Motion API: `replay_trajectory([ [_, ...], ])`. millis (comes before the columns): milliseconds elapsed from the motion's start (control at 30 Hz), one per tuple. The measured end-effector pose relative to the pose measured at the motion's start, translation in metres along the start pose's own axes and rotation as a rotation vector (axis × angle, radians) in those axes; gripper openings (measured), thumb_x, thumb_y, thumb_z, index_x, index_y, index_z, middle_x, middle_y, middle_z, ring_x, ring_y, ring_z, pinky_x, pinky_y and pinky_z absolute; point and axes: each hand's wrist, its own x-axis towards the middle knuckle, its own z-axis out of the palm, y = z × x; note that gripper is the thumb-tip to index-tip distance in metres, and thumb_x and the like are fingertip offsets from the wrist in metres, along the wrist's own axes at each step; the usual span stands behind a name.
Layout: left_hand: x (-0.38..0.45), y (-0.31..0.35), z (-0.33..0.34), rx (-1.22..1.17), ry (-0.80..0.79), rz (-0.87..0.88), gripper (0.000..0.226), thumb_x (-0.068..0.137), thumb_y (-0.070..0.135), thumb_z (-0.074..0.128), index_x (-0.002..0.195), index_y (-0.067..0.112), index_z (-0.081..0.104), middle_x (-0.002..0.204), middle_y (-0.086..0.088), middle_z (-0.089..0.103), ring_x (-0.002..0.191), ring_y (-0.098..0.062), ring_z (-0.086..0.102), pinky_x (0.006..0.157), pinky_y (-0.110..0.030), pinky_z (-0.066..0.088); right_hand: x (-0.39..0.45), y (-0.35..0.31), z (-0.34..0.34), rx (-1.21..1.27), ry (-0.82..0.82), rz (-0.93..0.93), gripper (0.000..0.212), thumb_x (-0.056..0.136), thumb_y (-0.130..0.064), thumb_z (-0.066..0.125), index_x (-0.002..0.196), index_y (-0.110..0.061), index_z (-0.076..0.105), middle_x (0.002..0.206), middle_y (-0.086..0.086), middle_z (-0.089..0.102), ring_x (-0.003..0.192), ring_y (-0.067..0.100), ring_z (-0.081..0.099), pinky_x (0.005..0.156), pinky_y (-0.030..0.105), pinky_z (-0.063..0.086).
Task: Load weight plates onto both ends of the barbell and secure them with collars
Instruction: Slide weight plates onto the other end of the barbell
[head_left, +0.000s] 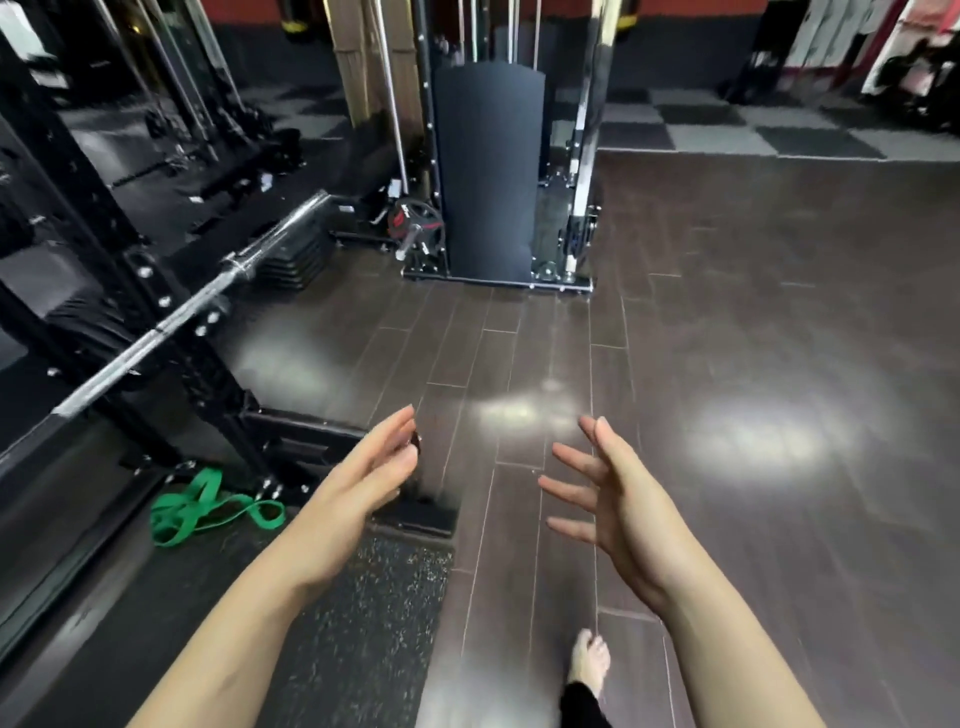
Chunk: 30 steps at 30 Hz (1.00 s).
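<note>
head view: left hand (358, 483) and right hand (608, 499) outstretched (fingers spread, empty)

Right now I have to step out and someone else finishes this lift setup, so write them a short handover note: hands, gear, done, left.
Left hand: open, fingers straight, holding nothing.
Right hand: open, fingers spread, holding nothing.
Barbell: resting across the black rack on the left; the sleeve end in view is bare, no plate, no collar.
Weight plate: one black and red plate on a peg beside the cable machine ahead.
Collars: none in view.
Done: nothing loaded on the visible end.
Left: fetch plates, load both ends, fit collars.
</note>
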Motion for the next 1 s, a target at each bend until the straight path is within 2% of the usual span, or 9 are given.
replay_trajectory([
  [100, 0.083, 0.0, 0.012, -0.003, 0.105, 0.029, 0.066, 0.075, 0.059, 0.062, 0.134, 0.029, 0.061, 0.128, 0.004, 0.071, 0.12, -0.016, 0.066, 0.107, -0.049, 0.048, 0.103, -0.032, -0.019, -0.067, 0.023, 0.008, 0.049, 0.092, -0.059, 0.049, 0.127, -0.028, 0.062, 0.121, 0.004, 0.073, 0.105, 0.028, 0.074, 0.101, 0.056, 0.052],
  [200, 0.172, 0.017, 0.016, -0.039, 0.271, 0.05, 0.059, 0.078, 0.056, 0.061, 0.12, 0.015, 0.071, 0.11, -0.01, 0.077, 0.105, -0.029, 0.073, 0.102, -0.057, 0.05, 0.21, -0.091, -0.026, -0.126, -0.078, 0.054, 0.049, 0.102, -0.05, 0.044, 0.112, -0.011, 0.072, 0.102, 0.013, 0.078, 0.094, 0.035, 0.074, 0.099, 0.055, 0.051],
  [267, 0.218, 0.039, 0.018, -0.042, 0.333, 0.064, 0.053, 0.077, 0.056, 0.062, 0.111, 0.017, 0.076, 0.104, -0.011, 0.078, 0.096, -0.029, 0.074, 0.094, -0.052, 0.054, 0.268, -0.131, -0.018, -0.088, -0.099, 0.036, 0.05, 0.102, -0.047, 0.046, 0.103, -0.006, 0.073, 0.091, 0.015, 0.076, 0.08, 0.031, 0.071, 0.09, 0.052, 0.055],
  [333, 0.278, 0.058, 0.008, -0.068, 0.376, 0.052, 0.048, 0.078, 0.056, 0.061, 0.103, 0.02, 0.079, 0.098, -0.013, 0.078, 0.084, -0.03, 0.073, 0.076, -0.043, 0.052, 0.334, -0.173, -0.004, -0.049, -0.132, 0.042, 0.045, 0.1, -0.043, 0.05, 0.089, -0.004, 0.07, 0.083, 0.015, 0.072, 0.07, 0.027, 0.068, 0.081, 0.048, 0.056],
  [467, 0.382, 0.072, -0.012, -0.294, 0.5, 0.065, 0.054, 0.072, 0.06, 0.07, 0.097, 0.013, 0.079, 0.076, -0.019, 0.07, 0.052, -0.025, 0.054, 0.047, -0.025, 0.033, 0.449, -0.213, 0.025, -0.036, -0.238, 0.032, 0.034, 0.098, -0.025, 0.058, 0.069, -0.01, 0.053, 0.071, 0.012, 0.066, 0.066, 0.028, 0.064, 0.071, 0.039, 0.055],
  [567, 0.479, 0.063, -0.028, -0.376, 0.628, 0.058, 0.043, 0.08, 0.05, 0.066, 0.085, 0.009, 0.079, 0.062, -0.013, 0.059, 0.046, -0.02, 0.042, 0.045, -0.025, 0.024, 0.547, -0.23, 0.043, -0.041, -0.279, 0.047, 0.035, 0.099, -0.019, 0.057, 0.067, -0.011, 0.047, 0.064, 0.009, 0.058, 0.061, 0.028, 0.057, 0.068, 0.039, 0.052],
  [667, 0.574, 0.062, -0.049, -0.324, 0.657, 0.068, 0.036, 0.085, 0.041, 0.067, 0.069, 0.01, 0.076, 0.057, -0.009, 0.051, 0.047, -0.017, 0.039, 0.045, -0.023, 0.028, 0.636, -0.255, 0.07, -0.05, -0.317, 0.063, 0.036, 0.1, -0.016, 0.056, 0.066, -0.011, 0.043, 0.063, 0.01, 0.054, 0.06, 0.029, 0.053, 0.067, 0.04, 0.049],
  [767, 0.668, 0.077, -0.086, -0.267, 0.699, 0.063, 0.04, 0.089, 0.037, 0.069, 0.058, 0.012, 0.067, 0.052, -0.009, 0.044, 0.048, -0.017, 0.035, 0.046, -0.023, 0.026, 0.728, -0.29, 0.107, -0.111, -0.356, 0.088, 0.036, 0.1, -0.016, 0.055, 0.066, -0.011, 0.042, 0.065, 0.011, 0.052, 0.059, 0.028, 0.052, 0.064, 0.04, 0.047],
  [1000, 0.85, 0.126, -0.208, -0.182, 0.708, 0.006, 0.036, 0.091, 0.035, 0.068, 0.064, 0.012, 0.066, 0.056, -0.006, 0.049, 0.05, -0.018, 0.041, 0.047, -0.023, 0.03, 0.927, -0.373, 0.213, -0.134, -0.502, 0.031, 0.031, 0.101, -0.019, 0.056, 0.071, -0.008, 0.056, 0.068, 0.009, 0.058, 0.061, 0.025, 0.059, 0.071, 0.043, 0.052],
])
